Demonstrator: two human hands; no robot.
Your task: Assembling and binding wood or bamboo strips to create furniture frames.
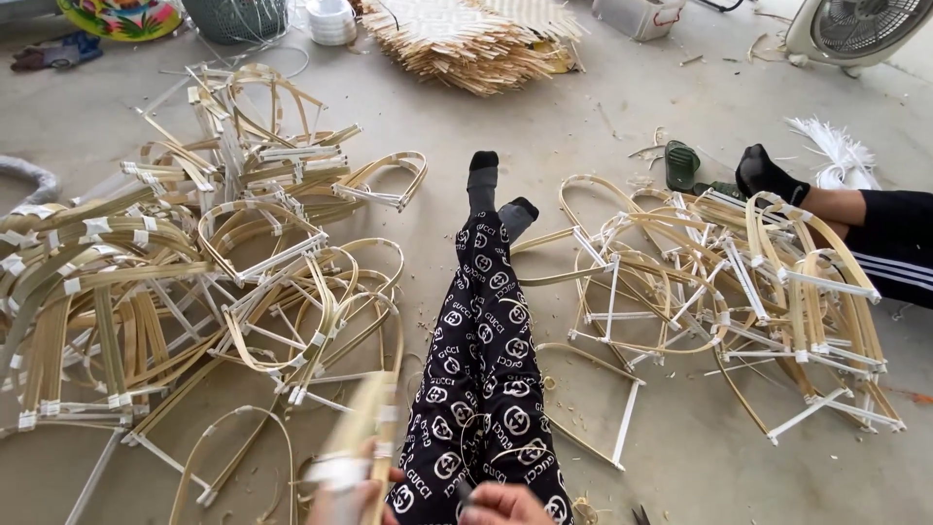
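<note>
Two hands low in frame, both partly cut off by bottom edge. Left hand (340, 491) is clamped on a bent bamboo frame (374, 418) wrapped w/ white tape, frame blurred, rising up from the fist just left of the patterned trousers (486, 369). Right hand (505, 504) rests on the lap w/ fingers curled together, seems to pinch sth small and dark; we can't tell what.

We see the person seated on the concrete floor (544, 136), legs stretched fwd and crossed at the ankles, dark socks (483, 170).

Left of the legs: big pile of arched bamboo frames (194, 253), strips bound w/ white tape, stacked loosely and overlapping. Right of the legs: second pile of same frames (739, 292), well apart from the first.

Far right: another person's leg (855, 219) in black shorts w/ white stripes and a dark sock, touching the right pile. Green sandal (681, 163) just beside that foot. White strips bundle (836, 151) behind it.

Top: stack of woven bamboo mats (466, 39), fan (855, 24) in top-right corner, colourful bowl (121, 17) top-left. Scissors (641, 513) on floor near bottom edge, right of the lap.
</note>
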